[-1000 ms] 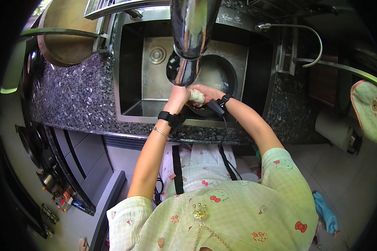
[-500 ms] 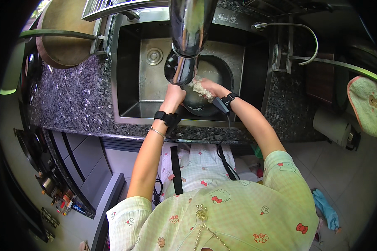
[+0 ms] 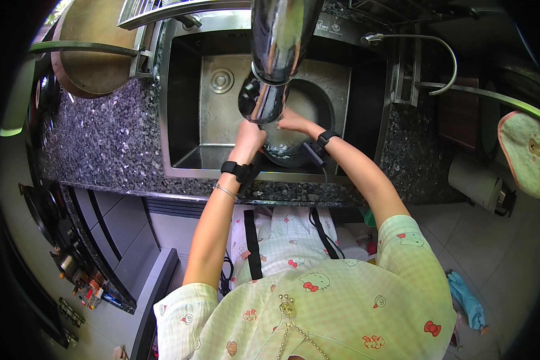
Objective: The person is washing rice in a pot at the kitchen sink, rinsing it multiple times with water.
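Note:
A dark round pan sits in the sink, with water and a little white foam along its near inner side. My left hand is closed at the pan's left edge and appears to grip it; the faucet hides its fingertips. Over the inside of the pan, my right hand reaches in from the right with bent fingers, their tips partly behind the faucet. Whatever it holds is hidden. The shiny faucet hangs over the pan and both hands.
The drain lies left of the pan. A speckled stone counter surrounds the sink, with a round wooden board at the left. A thin curved tap and a pale cloth are on the right.
My right hand has moved left and up inside the pan, and the pale clumpy scrubber seen under it before is out of sight. The faucet appears slightly further right. My left hand stays put.

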Demonstrator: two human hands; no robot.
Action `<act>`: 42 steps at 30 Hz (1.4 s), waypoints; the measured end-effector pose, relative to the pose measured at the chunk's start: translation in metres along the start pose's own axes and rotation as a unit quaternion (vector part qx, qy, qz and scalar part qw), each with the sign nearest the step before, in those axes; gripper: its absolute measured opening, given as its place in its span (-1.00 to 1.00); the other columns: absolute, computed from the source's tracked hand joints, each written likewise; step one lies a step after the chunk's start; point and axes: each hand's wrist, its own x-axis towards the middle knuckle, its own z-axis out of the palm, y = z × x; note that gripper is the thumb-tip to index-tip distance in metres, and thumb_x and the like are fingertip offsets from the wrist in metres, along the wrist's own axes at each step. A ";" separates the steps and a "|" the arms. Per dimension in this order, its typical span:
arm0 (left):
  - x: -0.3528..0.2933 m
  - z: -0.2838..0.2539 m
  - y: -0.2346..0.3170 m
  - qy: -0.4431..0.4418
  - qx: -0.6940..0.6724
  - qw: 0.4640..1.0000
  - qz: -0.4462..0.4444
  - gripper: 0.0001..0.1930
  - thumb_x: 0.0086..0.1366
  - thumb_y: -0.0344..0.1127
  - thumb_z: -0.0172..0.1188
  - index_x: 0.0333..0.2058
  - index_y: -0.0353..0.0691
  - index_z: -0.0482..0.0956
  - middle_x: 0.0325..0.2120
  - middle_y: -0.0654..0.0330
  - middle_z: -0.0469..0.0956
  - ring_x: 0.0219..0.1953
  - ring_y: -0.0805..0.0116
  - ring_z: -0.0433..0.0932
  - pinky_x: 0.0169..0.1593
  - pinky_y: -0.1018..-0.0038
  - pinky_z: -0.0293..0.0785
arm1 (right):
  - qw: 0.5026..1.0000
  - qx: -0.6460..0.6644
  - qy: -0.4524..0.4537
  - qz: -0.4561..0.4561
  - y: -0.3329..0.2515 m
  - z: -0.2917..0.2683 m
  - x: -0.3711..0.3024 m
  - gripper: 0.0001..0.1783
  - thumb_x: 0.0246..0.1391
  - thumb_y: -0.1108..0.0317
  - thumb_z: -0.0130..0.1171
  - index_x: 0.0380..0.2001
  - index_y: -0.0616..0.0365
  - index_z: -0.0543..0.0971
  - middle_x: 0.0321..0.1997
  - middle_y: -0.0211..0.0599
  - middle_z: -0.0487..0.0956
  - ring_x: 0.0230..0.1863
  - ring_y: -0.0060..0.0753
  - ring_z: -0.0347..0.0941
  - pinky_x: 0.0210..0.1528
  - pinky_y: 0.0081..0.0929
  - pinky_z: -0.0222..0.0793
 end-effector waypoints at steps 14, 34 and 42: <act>0.008 0.021 -0.019 0.144 0.101 0.964 0.198 -0.17 -0.21 -0.71 -0.10 0.18 -0.17 0.12 -0.35 -0.32 0.47 -0.25 -0.16 0.50 -0.17 0.28 0.41 | 0.896 -0.406 -0.047 0.175 -0.038 -0.029 -0.008 -0.51 -0.18 -0.09 0.13 -0.32 0.07 0.60 -0.28 -0.14 0.57 -0.17 -0.08 0.49 -0.11 -0.22 0.37; 0.011 0.019 -0.032 0.130 0.069 0.975 0.167 -0.20 -0.13 -0.61 0.09 0.18 -0.12 0.11 -0.27 -0.23 0.49 -0.14 -0.10 0.47 -0.11 0.28 0.41 | 0.698 0.604 -0.263 0.280 -0.034 0.007 -0.024 -0.67 0.16 0.14 -0.10 -0.23 0.16 0.47 -0.30 -0.29 0.57 -0.31 -0.36 0.53 -0.30 -0.38 0.49; 0.012 0.016 -0.034 0.114 0.086 0.979 0.147 -0.16 -0.16 -0.66 -0.04 0.21 -0.06 0.07 -0.26 -0.25 0.49 -0.13 -0.08 0.48 -0.12 0.27 0.42 | 0.874 0.401 -0.128 0.245 -0.038 -0.020 -0.034 -0.77 0.08 0.44 0.01 -0.16 0.21 0.46 -0.34 -0.28 0.54 -0.35 -0.46 0.49 -0.43 -0.55 0.44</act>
